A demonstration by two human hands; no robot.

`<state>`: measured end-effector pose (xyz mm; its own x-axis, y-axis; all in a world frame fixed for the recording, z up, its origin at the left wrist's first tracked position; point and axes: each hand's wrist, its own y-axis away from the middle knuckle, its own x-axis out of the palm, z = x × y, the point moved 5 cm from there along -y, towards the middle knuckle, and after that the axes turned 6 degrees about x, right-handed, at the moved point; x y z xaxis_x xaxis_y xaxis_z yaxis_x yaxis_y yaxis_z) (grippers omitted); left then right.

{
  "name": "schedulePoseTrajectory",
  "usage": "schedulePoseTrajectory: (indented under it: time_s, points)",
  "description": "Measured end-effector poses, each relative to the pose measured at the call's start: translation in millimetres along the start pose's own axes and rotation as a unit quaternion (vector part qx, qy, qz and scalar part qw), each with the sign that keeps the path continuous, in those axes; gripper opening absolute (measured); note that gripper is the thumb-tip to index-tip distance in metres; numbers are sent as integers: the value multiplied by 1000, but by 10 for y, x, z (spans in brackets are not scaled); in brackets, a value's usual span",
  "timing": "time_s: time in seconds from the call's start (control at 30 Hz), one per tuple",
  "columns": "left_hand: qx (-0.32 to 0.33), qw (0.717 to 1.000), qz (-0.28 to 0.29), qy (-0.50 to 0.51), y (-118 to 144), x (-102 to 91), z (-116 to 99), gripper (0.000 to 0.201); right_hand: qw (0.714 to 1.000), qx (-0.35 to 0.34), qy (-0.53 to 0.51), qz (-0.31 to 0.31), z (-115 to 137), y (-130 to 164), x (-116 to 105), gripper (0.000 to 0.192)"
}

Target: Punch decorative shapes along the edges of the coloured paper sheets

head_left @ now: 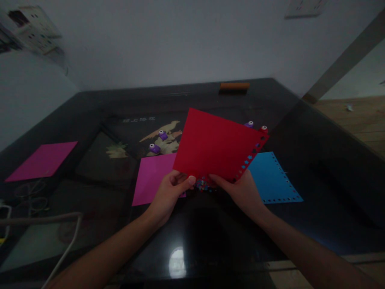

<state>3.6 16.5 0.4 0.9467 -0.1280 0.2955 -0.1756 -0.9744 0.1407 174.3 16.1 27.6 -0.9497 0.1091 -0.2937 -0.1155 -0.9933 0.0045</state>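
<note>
Head view: my left hand [168, 192] and right hand [240, 190] are closed, pinching the red paper sheet with punched star edge [215, 146] by its near edge, raised above the dark glass worktop [315, 160]. A loose pinch may drop it onto the confetti scraps [203, 184] below.

Held sheet [215, 146] above table [315, 160] centre — both hands at its near edge. Left of it: two punches [159, 142], a flat sheet [152, 178]. Right: perforated sheet [272, 178]. Behind it — block [234, 85].
</note>
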Motion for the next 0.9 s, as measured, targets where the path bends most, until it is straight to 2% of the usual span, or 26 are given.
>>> schedulePoseTrajectory:
  time_s: [0.2,0.37,0.57,0.9]
  points:
    - [-2,1000,-5,-5,-1,-13,13,26,1000,-4,-2,-1,-7,6,-3,41]
    - [1,1000,-1,-8,-4,-22,26,26,1000,-4,-10,-1,-8,6,3,38]
    - [4,1000,-2,-7,-7,-13,15,25,1000,-2,-13,6,-14,5,9,24]
    - [-2,1000,-14,-12,-4,-6,-2,28,1000,-1,-9,-7,-16,8,8,24]
